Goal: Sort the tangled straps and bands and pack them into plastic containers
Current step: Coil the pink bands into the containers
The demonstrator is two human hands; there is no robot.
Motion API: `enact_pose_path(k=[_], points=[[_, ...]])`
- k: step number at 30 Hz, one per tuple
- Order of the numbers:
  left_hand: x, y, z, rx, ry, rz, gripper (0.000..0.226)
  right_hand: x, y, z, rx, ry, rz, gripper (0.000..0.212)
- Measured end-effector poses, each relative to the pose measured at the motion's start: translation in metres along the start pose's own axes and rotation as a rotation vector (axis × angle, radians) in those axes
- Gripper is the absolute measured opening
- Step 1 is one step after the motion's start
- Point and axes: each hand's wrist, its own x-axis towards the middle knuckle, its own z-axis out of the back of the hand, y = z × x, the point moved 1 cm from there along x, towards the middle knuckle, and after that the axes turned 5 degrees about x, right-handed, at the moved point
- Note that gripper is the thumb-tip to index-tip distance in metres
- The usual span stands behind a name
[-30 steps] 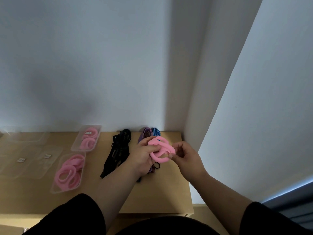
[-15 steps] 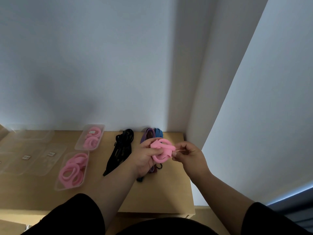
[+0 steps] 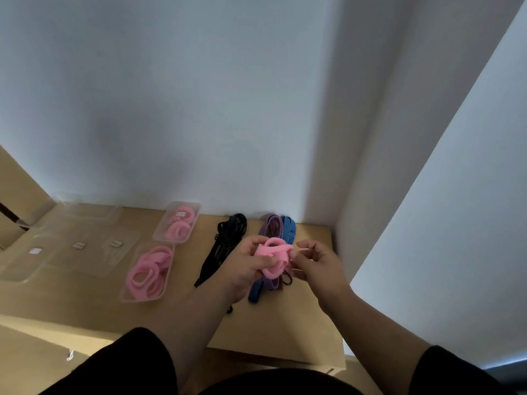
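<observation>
A pink band [image 3: 274,258], rolled into loops, is held above the wooden table [image 3: 285,326]. My left hand [image 3: 247,263] grips the roll from the left. My right hand [image 3: 319,265] pinches its loose end on the right. Under my hands lie purple and blue striped bands [image 3: 281,228]. A bundle of black straps [image 3: 225,243] lies to their left. Two clear plastic containers hold coiled pink bands: the near container [image 3: 148,273] and the far container [image 3: 178,222].
Several empty clear containers and lids [image 3: 85,246] lie at the left of the table. White walls close in behind and on the right, forming a corner. The table's front edge [image 3: 273,356] runs just ahead of my body.
The view has shifted slightly, so the table contents sit further right. Both hands stay on the pink band, and my right hand has worked its end tighter against the roll.
</observation>
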Motion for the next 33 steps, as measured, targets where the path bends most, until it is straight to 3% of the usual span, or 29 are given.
enact_pose_path(k=[4, 13, 25, 33], points=[[-0.011, 0.0, 0.026, 0.065, -0.035, -0.009, 0.049, -0.001, -0.005, -0.029, -0.198, 0.043, 0.062, 0.007], [-0.037, 0.001, 0.102, 0.076, -0.224, 0.001, 0.039, 0.011, -0.011, -0.105, -0.301, 0.163, 0.028, 0.017], [-0.071, -0.006, 0.235, 0.156, -0.417, -0.009, 0.032, 0.023, -0.03, -0.251, -0.426, 0.364, 0.02, 0.013], [-0.062, 0.004, 0.317, 0.315, -0.417, 0.168, 0.029, 0.038, -0.042, -0.33, -0.582, 0.431, 0.011, 0.022]])
